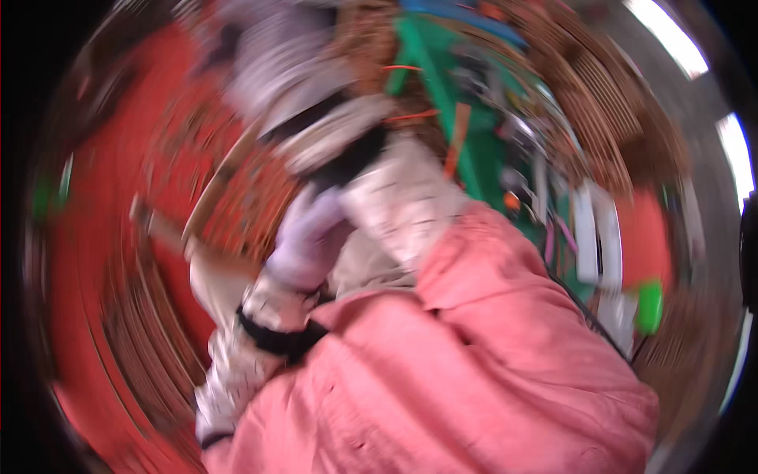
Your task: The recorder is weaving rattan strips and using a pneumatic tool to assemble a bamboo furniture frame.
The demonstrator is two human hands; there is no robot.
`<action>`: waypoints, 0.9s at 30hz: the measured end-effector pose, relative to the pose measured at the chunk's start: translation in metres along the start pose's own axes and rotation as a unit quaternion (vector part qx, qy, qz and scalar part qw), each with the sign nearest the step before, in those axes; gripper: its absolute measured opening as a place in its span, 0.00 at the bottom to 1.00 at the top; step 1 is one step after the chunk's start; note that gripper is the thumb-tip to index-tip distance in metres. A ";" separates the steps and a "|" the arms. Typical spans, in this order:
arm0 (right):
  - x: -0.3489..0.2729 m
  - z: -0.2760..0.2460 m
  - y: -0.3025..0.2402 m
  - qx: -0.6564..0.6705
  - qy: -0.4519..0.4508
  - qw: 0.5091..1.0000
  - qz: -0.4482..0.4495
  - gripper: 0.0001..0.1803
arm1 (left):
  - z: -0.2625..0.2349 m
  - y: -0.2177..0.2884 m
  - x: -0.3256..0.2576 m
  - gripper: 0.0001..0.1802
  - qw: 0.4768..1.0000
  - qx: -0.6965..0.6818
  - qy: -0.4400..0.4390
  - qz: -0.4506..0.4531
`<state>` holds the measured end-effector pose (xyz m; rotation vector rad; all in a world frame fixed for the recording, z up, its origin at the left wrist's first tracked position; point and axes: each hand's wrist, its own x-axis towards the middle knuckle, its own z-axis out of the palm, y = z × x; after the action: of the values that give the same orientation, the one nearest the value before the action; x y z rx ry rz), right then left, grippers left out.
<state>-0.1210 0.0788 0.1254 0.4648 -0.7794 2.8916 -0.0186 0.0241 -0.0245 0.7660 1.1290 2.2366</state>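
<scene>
Curved wooden piece [224,168] left of left hand [308,238]

The person's right arm [505,276] comes in from the near right and stretches diagonally toward the far left, a pink sleeve giving way to a pale, dark-flecked cover over the forearm [407,193]. Two dark bands cross that cover toward the wrist. Beyond them the right hand [280,59], gloved in lavender, is badly smeared by motion, so its finger pose cannot be read. The left arm [237,387] rises from the near left, sleeved alike, with a black band [272,338] below the wrist. The left hand [308,241], also lavender-gloved, points away from the body, close beside the right forearm; whether they touch is unclear.
</scene>
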 end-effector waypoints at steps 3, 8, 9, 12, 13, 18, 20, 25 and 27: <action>-0.040 0.021 0.034 -0.066 -0.090 0.994 -0.011 0.09 | -0.017 -0.001 -0.015 0.27 0.996 0.062 0.022 -0.060; -0.105 0.006 -0.014 -0.442 -0.194 0.872 0.084 0.07 | 0.034 0.040 -0.010 0.22 0.923 0.169 -0.134 -0.319; -0.104 -0.009 -0.008 -0.521 -0.211 0.821 0.099 0.07 | 0.025 0.040 -0.009 0.28 0.907 0.287 -0.206 -0.231; -0.124 -0.061 -0.018 -0.617 -0.240 0.748 -0.055 0.06 | 0.018 0.052 -0.029 0.41 0.936 0.138 -0.166 -0.279; -0.134 -0.061 -0.044 -0.632 -0.246 0.729 0.094 0.11 | 0.018 0.057 -0.032 0.41 0.934 0.129 -0.163 -0.292; -0.152 -0.112 -0.063 -0.586 -0.120 0.793 0.117 0.11 | 0.043 0.097 -0.026 0.25 0.918 0.140 -0.260 -0.264; -0.157 -0.125 -0.062 -0.644 -0.100 0.755 0.080 0.09 | 0.074 0.125 0.002 0.18 0.868 0.298 -0.386 -0.092; -0.161 -0.100 -0.017 -0.550 -0.102 0.751 0.351 0.11 | 0.153 0.157 0.016 0.12 0.768 0.418 -0.412 0.255; -0.167 -0.109 0.002 -0.545 -0.134 0.777 0.285 0.10 | 0.155 0.154 0.016 0.12 0.770 0.414 -0.404 0.268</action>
<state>0.0081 0.1281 -0.0183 0.5107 -2.7410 2.1209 0.0460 0.0379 0.1844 2.3732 1.4882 1.2897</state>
